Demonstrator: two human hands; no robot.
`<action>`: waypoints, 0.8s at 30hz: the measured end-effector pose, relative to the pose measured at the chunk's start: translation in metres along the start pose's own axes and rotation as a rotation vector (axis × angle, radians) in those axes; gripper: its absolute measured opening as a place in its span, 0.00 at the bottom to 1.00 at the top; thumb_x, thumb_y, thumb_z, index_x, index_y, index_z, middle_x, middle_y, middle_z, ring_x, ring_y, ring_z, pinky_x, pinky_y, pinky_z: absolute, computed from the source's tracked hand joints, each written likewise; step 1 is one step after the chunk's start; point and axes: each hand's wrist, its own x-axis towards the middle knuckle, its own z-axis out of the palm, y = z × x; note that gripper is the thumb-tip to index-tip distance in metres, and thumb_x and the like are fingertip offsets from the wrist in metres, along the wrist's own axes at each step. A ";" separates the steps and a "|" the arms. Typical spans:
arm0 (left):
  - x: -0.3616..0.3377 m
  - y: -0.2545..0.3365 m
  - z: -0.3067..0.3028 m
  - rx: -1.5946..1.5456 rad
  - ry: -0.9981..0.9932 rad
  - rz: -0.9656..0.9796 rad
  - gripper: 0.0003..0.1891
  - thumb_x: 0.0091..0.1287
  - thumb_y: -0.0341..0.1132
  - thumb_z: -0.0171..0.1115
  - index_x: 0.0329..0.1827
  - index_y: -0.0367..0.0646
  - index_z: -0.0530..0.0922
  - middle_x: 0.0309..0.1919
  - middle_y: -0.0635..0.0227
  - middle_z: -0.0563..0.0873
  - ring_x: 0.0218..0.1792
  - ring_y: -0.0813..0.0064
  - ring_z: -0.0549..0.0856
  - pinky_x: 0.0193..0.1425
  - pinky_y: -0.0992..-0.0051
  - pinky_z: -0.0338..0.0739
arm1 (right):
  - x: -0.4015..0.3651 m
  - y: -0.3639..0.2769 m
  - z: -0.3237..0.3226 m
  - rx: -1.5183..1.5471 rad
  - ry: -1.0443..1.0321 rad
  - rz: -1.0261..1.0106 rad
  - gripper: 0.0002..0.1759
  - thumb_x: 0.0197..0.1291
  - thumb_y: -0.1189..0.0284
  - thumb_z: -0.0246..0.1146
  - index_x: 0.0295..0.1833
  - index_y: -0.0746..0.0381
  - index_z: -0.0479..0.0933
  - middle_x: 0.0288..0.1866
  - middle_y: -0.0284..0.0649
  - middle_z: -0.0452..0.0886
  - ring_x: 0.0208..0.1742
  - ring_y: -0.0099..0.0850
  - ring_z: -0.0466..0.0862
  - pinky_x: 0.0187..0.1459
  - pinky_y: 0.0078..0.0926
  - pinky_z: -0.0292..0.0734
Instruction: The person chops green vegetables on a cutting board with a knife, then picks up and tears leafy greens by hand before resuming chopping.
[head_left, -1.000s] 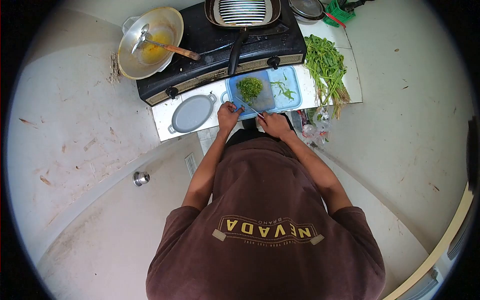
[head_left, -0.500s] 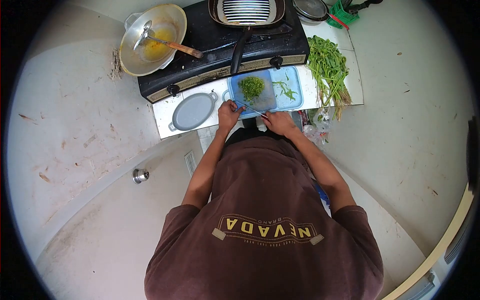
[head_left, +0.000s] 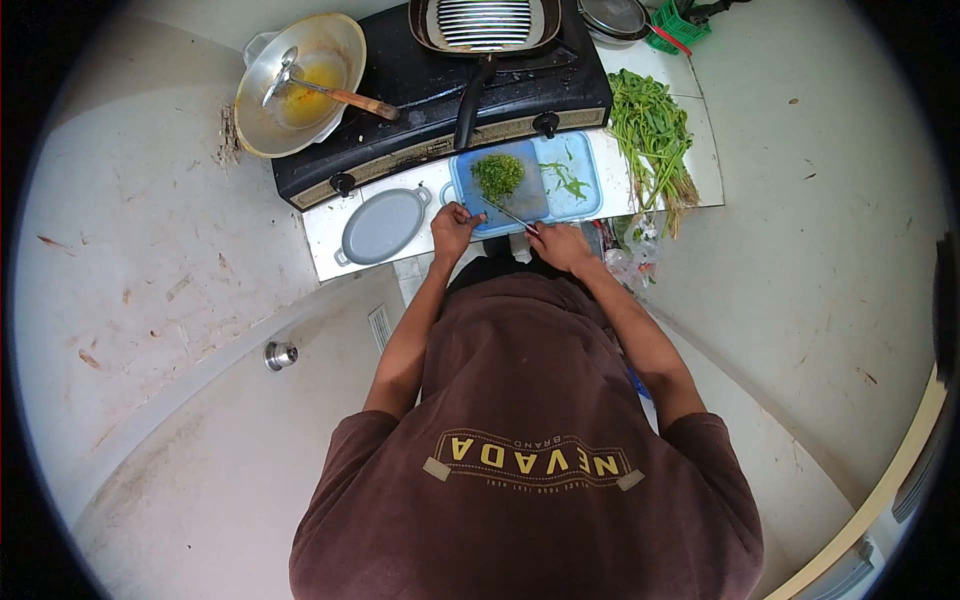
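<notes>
My right hand (head_left: 562, 246) grips a knife (head_left: 512, 214) whose thin blade slants up and left over the front of a blue cutting board (head_left: 523, 200). At the board's front left corner is my left hand (head_left: 454, 232), its fingertips pinched together near the blade; whatever they hold is too small to make out. Just beyond the blade lies a pile of finely chopped green herbs (head_left: 498, 176). Some loose green leaves (head_left: 566, 182) are scattered on the lighter right part of the board.
Behind the board stands a black gas stove (head_left: 420, 110) with a grill pan (head_left: 484, 28) and a wok (head_left: 301, 85) holding a ladle (head_left: 345, 97). A grey oval plate (head_left: 383, 227) lies left, leafy greens (head_left: 655, 130) right. A green basket (head_left: 682, 27) sits at the back right.
The knife tip has moved slightly up and away from my left fingertips. The whole view has shifted a little; both hands stay at the board's front edge.
</notes>
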 end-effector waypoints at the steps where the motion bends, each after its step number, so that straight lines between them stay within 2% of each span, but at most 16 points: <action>1: 0.000 -0.001 0.001 0.001 -0.001 -0.005 0.20 0.53 0.37 0.85 0.28 0.36 0.79 0.22 0.63 0.81 0.24 0.71 0.80 0.33 0.69 0.77 | 0.000 0.000 -0.001 -0.002 0.002 -0.012 0.26 0.76 0.51 0.52 0.52 0.63 0.81 0.32 0.55 0.87 0.37 0.56 0.88 0.42 0.56 0.82; 8: -0.003 0.004 0.000 0.004 0.018 0.002 0.19 0.52 0.35 0.85 0.27 0.36 0.78 0.23 0.63 0.82 0.24 0.71 0.80 0.33 0.70 0.77 | 0.004 -0.018 -0.006 0.000 -0.033 -0.052 0.26 0.76 0.50 0.52 0.51 0.63 0.81 0.33 0.56 0.87 0.39 0.55 0.88 0.44 0.56 0.82; 15: -0.004 0.003 0.000 0.004 0.046 0.068 0.19 0.53 0.35 0.84 0.28 0.35 0.78 0.23 0.62 0.82 0.24 0.71 0.80 0.33 0.69 0.77 | -0.004 -0.008 0.009 -0.010 -0.025 -0.036 0.25 0.75 0.51 0.54 0.52 0.63 0.81 0.33 0.55 0.87 0.39 0.56 0.89 0.44 0.55 0.83; 18: -0.004 0.006 0.000 0.025 0.028 0.046 0.19 0.53 0.35 0.84 0.28 0.35 0.78 0.22 0.62 0.81 0.24 0.70 0.80 0.33 0.69 0.77 | -0.006 -0.004 0.015 -0.015 0.045 -0.051 0.24 0.75 0.52 0.55 0.49 0.64 0.81 0.29 0.55 0.86 0.33 0.55 0.88 0.39 0.56 0.82; 24: -0.003 0.006 -0.003 0.078 0.009 0.066 0.21 0.52 0.38 0.85 0.28 0.37 0.77 0.21 0.63 0.80 0.24 0.70 0.79 0.32 0.69 0.76 | 0.007 -0.012 0.024 0.030 0.119 -0.089 0.25 0.75 0.52 0.54 0.47 0.65 0.81 0.30 0.55 0.86 0.33 0.55 0.88 0.39 0.55 0.82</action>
